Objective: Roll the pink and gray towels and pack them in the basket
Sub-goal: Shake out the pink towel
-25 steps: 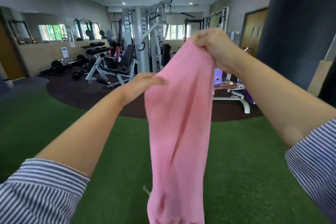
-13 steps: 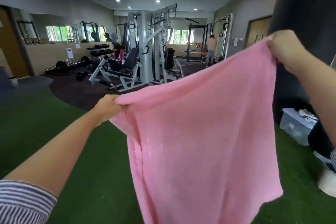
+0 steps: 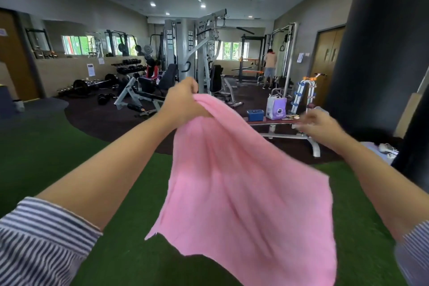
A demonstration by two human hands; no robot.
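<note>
The pink towel hangs in mid-air in front of the person, gathered at its top corner in the left hand, whose fingers and thumb are curled round a bunch of the cloth. From that grip the towel falls down and to the right, spreading into a wide, slanted sheet; its long run goes from the left hand toward the lower right, where it passes out of the bottom of the view. A free corner sticks out on the towel's right edge, below the right hand and apart from it.

The right hand is level with the upper part of the towel and to its right, clear of the cloth. It is blurred, its fingers loosely bent with nothing visibly between them (they look empty, though the blur keeps this from being certain).

The coming move most likely turns on this: the towel is held at one point only, so it cannot be laid flat or rolled yet. The free corner is on the right hand's side of the towel and lower, so that hand seems the nearer one to reach down and take it, which would stretch the top edge between the two hands.

Neither the gray towel nor the basket is in view. Beyond the towel stands a bench with a purple bag on it.
</note>
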